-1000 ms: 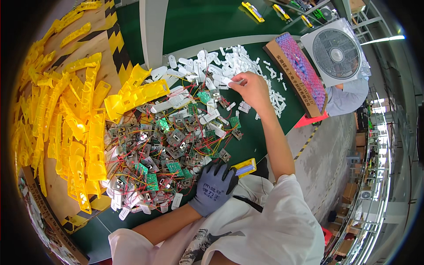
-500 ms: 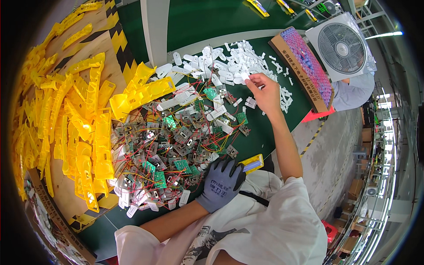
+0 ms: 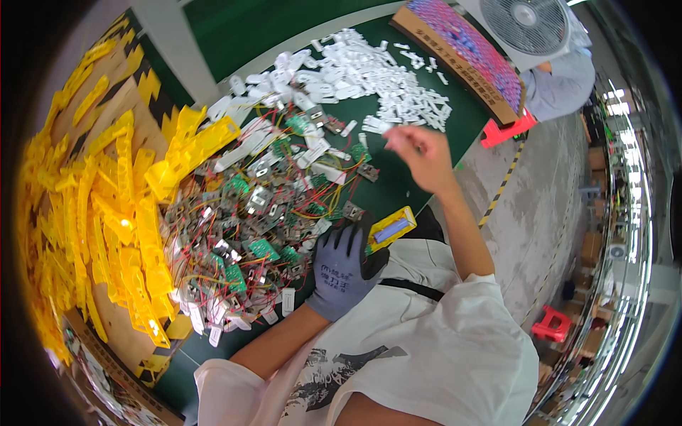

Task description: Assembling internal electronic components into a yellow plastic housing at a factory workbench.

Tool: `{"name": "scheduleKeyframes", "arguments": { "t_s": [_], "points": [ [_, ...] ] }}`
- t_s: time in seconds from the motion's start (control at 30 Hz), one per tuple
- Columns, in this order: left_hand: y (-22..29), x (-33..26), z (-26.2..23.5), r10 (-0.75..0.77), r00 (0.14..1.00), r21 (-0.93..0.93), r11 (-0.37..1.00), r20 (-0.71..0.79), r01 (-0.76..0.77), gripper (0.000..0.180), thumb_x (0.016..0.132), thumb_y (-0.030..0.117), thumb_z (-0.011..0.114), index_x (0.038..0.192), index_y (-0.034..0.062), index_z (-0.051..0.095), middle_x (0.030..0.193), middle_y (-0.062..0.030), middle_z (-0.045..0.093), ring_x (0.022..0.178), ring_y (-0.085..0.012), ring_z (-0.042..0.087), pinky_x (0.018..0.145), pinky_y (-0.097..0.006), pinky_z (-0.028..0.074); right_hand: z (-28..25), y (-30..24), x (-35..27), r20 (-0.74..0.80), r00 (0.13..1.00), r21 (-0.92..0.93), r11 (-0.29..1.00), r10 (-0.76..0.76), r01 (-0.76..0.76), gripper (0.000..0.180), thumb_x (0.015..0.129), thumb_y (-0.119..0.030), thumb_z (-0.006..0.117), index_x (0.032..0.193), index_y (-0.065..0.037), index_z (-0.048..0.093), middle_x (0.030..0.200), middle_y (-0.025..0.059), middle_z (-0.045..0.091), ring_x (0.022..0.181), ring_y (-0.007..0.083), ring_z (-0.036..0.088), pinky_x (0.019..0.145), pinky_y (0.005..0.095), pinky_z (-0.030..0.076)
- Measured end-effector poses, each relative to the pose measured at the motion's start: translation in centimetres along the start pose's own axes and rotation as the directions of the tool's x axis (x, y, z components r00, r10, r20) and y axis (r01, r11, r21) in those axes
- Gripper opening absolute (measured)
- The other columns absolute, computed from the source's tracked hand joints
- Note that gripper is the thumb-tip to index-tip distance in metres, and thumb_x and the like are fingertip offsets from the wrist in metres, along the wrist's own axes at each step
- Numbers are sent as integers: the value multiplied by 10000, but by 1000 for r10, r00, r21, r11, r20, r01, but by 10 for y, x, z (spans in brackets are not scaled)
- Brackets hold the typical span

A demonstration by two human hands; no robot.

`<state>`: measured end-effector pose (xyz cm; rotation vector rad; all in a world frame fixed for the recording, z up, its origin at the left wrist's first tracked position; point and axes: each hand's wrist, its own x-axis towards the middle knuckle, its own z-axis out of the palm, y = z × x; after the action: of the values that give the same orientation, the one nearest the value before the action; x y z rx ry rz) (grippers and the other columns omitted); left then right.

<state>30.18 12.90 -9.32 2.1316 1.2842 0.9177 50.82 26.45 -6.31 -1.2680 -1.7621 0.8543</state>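
Observation:
My left hand (image 3: 344, 270), in a grey-blue glove with dark fingers, is closed round a yellow plastic casing (image 3: 403, 215) near my body. A blue cylindrical battery (image 3: 392, 231) lies inside that casing. Bare and slightly blurred, my right hand (image 3: 426, 157) hovers over the table's right part, its thumb and fingers drawn together. Whatever they pinch, if anything, is too small or hidden to make out. Just beyond the fingertips lies a spread of small white plastic parts (image 3: 415, 106). Left of it is a tangled heap of circuit boards and wires (image 3: 263, 206).
Many yellow casings (image 3: 128, 220) are piled on a wooden board at the left. A carton (image 3: 469, 67) with pink-purple cylinders stands at the far right edge, beside a fan (image 3: 526, 25) and another person's sleeve (image 3: 565, 85). A red stool (image 3: 552, 324) is on the floor.
My right hand has drawn back toward me, off the white parts where it was pinching a white piece. My left hand still holds the yellow casing, now tilted more upward. The view has shifted.

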Motion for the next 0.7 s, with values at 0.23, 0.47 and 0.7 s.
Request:
{"name": "scheduleKeyframes", "arguments": {
  "t_s": [0.23,0.47,0.7],
  "points": [
    [-7,-4,4,41,999,129,991,30,-45,636,666,270,749,1169,-20,489,1053,-197,536,966,-355,521,812,-456,397,-34,-28,-90,410,911,-96,991,-44,91,568,686,-126,734,1231,-73,586,1058,109,629,1008,283,571,925,367,434],
    [-8,-5,5,200,980,94,975,7,-200,647,649,236,774,1190,5,506,1081,-161,545,1008,-340,513,841,-469,400,-17,-31,-119,364,931,-433,881,-24,192,571,612,-187,800,1146,-99,621,958,47,622,932,229,575,839,340,461],
    [1,1,3,112,926,3,993,-361,-119,805,655,167,815,1325,13,394,1255,-204,436,1159,-336,470,963,-468,396,-5,-35,-134,18,968,-382,893,-248,236,500,544,-136,828,1007,-82,647,841,62,612,702,213,593,588,286,482]
  ]
}}
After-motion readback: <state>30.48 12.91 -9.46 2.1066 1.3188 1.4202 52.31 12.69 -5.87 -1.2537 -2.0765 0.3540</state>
